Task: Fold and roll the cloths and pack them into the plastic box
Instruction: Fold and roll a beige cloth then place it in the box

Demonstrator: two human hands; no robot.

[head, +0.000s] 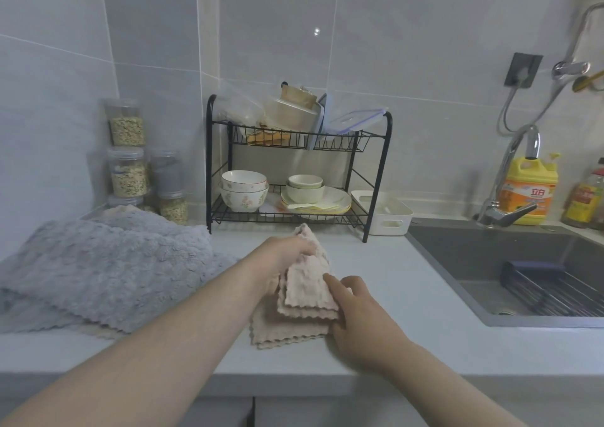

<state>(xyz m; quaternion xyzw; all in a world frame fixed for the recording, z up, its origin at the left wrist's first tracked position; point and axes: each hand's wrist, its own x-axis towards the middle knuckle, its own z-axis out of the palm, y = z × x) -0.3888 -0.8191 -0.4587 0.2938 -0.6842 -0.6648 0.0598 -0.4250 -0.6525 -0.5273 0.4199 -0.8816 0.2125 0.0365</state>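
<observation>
A pink-beige cloth (304, 299) lies partly folded on the counter in front of me. My left hand (284, 256) grips its far end and lifts that end off the counter. My right hand (356, 309) holds the cloth's right edge, its fingers curled over the folded layers. A pile of grey fluffy cloths (108, 269) lies to the left, with a beige cloth edge showing under it. The white plastic box (385, 214) stands behind, right of the rack, and looks empty.
A black two-tier dish rack (297, 171) with bowls and plates stands at the back. Jars of grain (127, 165) are stacked at the back left. The sink (523, 269), its tap and a yellow detergent bottle (528, 191) are at the right.
</observation>
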